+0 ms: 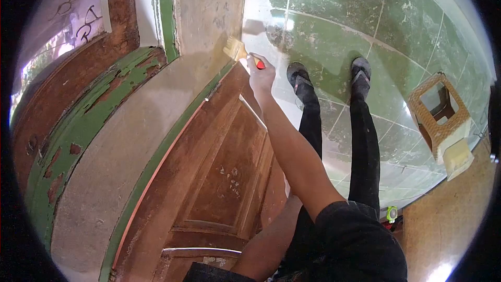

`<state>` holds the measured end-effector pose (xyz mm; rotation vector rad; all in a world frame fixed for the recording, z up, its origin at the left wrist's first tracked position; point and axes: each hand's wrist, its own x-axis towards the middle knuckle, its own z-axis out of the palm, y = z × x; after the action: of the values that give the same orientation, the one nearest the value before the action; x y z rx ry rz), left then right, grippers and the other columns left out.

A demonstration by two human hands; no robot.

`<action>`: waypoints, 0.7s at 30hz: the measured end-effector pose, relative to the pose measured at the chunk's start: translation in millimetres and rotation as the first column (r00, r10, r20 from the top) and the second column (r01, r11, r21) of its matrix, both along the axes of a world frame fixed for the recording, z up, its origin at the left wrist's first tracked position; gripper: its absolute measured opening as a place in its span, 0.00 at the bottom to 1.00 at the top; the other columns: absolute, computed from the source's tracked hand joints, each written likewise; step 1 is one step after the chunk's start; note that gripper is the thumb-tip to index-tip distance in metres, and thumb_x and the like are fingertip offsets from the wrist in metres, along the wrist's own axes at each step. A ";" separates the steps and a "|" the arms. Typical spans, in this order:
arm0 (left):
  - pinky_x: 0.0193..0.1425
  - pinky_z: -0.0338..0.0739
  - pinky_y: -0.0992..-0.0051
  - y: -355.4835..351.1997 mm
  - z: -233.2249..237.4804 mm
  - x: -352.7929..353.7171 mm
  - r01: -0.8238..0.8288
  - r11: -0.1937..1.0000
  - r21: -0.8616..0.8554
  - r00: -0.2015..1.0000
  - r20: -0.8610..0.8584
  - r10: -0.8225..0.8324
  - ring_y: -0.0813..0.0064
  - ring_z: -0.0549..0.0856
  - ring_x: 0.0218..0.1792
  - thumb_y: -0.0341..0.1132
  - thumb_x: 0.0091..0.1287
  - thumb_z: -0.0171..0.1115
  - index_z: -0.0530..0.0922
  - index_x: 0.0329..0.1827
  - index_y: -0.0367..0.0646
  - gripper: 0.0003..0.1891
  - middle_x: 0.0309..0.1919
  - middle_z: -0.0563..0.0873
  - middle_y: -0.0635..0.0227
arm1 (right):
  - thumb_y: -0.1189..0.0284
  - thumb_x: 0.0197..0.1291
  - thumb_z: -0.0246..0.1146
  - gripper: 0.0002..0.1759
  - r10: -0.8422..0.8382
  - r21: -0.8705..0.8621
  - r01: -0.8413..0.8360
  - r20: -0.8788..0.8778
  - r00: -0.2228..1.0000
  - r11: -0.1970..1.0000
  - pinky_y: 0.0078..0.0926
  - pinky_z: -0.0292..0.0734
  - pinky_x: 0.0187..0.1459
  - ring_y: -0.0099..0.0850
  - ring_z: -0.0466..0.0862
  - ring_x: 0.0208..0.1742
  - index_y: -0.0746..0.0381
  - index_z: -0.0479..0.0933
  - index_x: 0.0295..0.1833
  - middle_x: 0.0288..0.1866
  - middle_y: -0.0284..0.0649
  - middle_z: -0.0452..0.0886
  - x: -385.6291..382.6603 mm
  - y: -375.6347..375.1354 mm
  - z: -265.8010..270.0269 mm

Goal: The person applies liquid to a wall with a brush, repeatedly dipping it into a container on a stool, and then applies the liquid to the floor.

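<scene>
My right hand [261, 75] is closed tight around the red handle of a paintbrush [239, 52]. I hold it just past the bottom corner of the brown wooden door [219, 167], and the pale bristles rest against the bare plaster wall [203, 26] beside the door's green frame strip [156, 162]. My left forearm lies close to the door's edge nearer me. Its hand is hidden, so I cannot tell how it is set. My sandalled feet [300, 75] stand on the green tiled floor [334, 47] beside the door. Well away from the door sits a woven stool [438, 109].
</scene>
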<state>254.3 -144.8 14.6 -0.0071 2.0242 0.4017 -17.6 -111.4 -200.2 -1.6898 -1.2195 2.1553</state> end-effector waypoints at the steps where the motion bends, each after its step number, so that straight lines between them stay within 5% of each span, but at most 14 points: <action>1: 0.75 0.54 0.51 0.8 0.3 -0.1 0.003 1.000 0.000 1.000 -0.003 -0.003 0.56 0.64 0.71 0.47 0.68 0.59 0.71 0.67 0.47 0.26 0.68 0.71 0.59 | 0.73 0.61 0.68 0.08 0.033 0.129 -0.028 -0.036 0.999 0.991 0.20 0.74 0.32 0.20 0.79 0.28 0.65 0.85 0.44 0.27 0.35 0.84 0.2 1.9 0.2; 2: 0.75 0.55 0.51 2.8 -0.6 -0.1 0.005 1.000 0.002 1.000 -0.008 -0.005 0.56 0.64 0.71 0.47 0.68 0.59 0.71 0.67 0.47 0.26 0.68 0.71 0.59 | 0.72 0.61 0.69 0.11 0.136 -0.067 -0.138 -0.032 0.990 0.988 0.21 0.76 0.36 0.21 0.82 0.32 0.63 0.84 0.47 0.34 0.38 0.87 1.7 10.1 18.3; 3: 0.75 0.55 0.51 5.2 -2.0 -0.8 0.008 1.000 0.006 1.000 -0.012 -0.008 0.56 0.64 0.71 0.47 0.68 0.59 0.71 0.67 0.47 0.26 0.68 0.71 0.59 | 0.72 0.61 0.69 0.11 0.137 -0.063 -0.139 -0.033 0.990 0.988 0.21 0.76 0.36 0.21 0.82 0.32 0.63 0.84 0.47 0.34 0.38 0.87 0.5 10.7 36.8; 5: 0.75 0.55 0.51 7.5 -4.2 -2.8 0.018 1.000 0.011 1.000 -0.020 -0.017 0.56 0.64 0.71 0.47 0.68 0.59 0.71 0.67 0.46 0.26 0.68 0.72 0.59 | 0.70 0.62 0.68 0.12 0.306 0.373 -0.196 -0.261 0.916 0.907 0.21 0.78 0.37 0.23 0.83 0.35 0.62 0.84 0.49 0.41 0.40 0.88 -0.9 0.1 63.5; 6: 0.75 0.55 0.51 7.9 -4.2 -2.3 0.022 1.000 0.010 1.000 -0.022 -0.022 0.56 0.64 0.71 0.47 0.68 0.59 0.71 0.67 0.46 0.26 0.68 0.72 0.59 | 0.70 0.62 0.68 0.12 0.305 0.373 -0.196 -0.260 0.916 0.907 0.21 0.78 0.37 0.23 0.83 0.35 0.62 0.84 0.49 0.41 0.40 0.88 4.7 6.7 83.9; 8: 0.75 0.55 0.51 7.8 -4.5 -2.3 0.031 1.000 0.006 0.999 -0.026 -0.031 0.56 0.65 0.71 0.47 0.68 0.59 0.71 0.67 0.46 0.26 0.68 0.72 0.59 | 0.68 0.65 0.66 0.11 0.447 0.238 -0.380 -0.419 0.790 0.894 0.21 0.79 0.38 0.24 0.84 0.37 0.60 0.84 0.51 0.44 0.39 0.87 14.3 29.8 121.3; 11: 0.75 0.55 0.51 5.8 -3.5 -5.4 0.049 0.999 -0.003 0.998 -0.038 -0.049 0.56 0.65 0.71 0.47 0.68 0.59 0.71 0.67 0.46 0.26 0.68 0.72 0.59 | 0.69 0.68 0.63 0.11 0.508 0.096 -0.515 -0.397 0.765 0.852 0.19 0.77 0.36 0.23 0.83 0.36 0.59 0.83 0.51 0.41 0.37 0.86 22.5 46.1 126.2; 12: 0.75 0.56 0.51 5.9 -3.3 -6.1 0.053 0.999 -0.005 0.998 -0.043 -0.054 0.56 0.65 0.71 0.46 0.68 0.59 0.71 0.67 0.46 0.26 0.68 0.72 0.59 | 0.69 0.68 0.63 0.11 0.390 -0.191 -0.488 -0.390 0.834 0.852 0.16 0.75 0.36 0.21 0.81 0.34 0.59 0.83 0.52 0.39 0.36 0.86 21.1 43.8 111.8; 13: 0.74 0.56 0.51 6.4 -3.0 -7.2 0.058 0.998 -0.007 0.997 -0.049 -0.058 0.56 0.65 0.71 0.46 0.68 0.59 0.71 0.66 0.46 0.26 0.68 0.72 0.59 | 0.68 0.70 0.62 0.12 0.211 -0.135 -0.308 -0.475 0.854 0.942 0.16 0.74 0.33 0.19 0.78 0.32 0.59 0.83 0.53 0.36 0.34 0.85 18.5 31.6 86.2; 17: 0.74 0.56 0.52 9.7 -2.9 -11.3 0.080 0.997 -0.013 0.994 -0.076 -0.081 0.56 0.65 0.70 0.46 0.68 0.59 0.71 0.66 0.46 0.26 0.68 0.72 0.59 | 0.68 0.70 0.62 0.13 0.159 -0.084 -0.185 -0.246 0.956 0.979 0.19 0.77 0.35 0.19 0.82 0.34 0.60 0.83 0.54 0.38 0.36 0.86 11.4 -0.6 -1.6; 18: 0.74 0.56 0.52 10.2 -3.4 -11.7 0.087 0.996 -0.014 0.993 -0.080 -0.088 0.56 0.66 0.70 0.46 0.68 0.59 0.71 0.66 0.46 0.26 0.68 0.72 0.59 | 0.68 0.69 0.62 0.13 0.121 -0.003 -0.122 -0.117 0.986 0.993 0.20 0.79 0.37 0.20 0.84 0.35 0.61 0.83 0.54 0.40 0.37 0.87 7.7 -1.2 -2.8; 21: 0.74 0.56 0.52 7.4 2.3 -9.4 0.104 0.994 -0.028 0.991 -0.079 -0.106 0.56 0.66 0.70 0.46 0.68 0.59 0.71 0.66 0.46 0.26 0.68 0.72 0.59 | 0.69 0.69 0.62 0.14 0.166 -0.020 -0.173 -0.194 0.967 0.985 0.21 0.80 0.39 0.23 0.86 0.37 0.61 0.82 0.56 0.43 0.42 0.87 17.8 -23.4 12.4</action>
<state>244.9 -137.4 16.8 0.1025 2.0983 0.3155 0.2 -134.8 -187.7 -1.3951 -1.3189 2.3880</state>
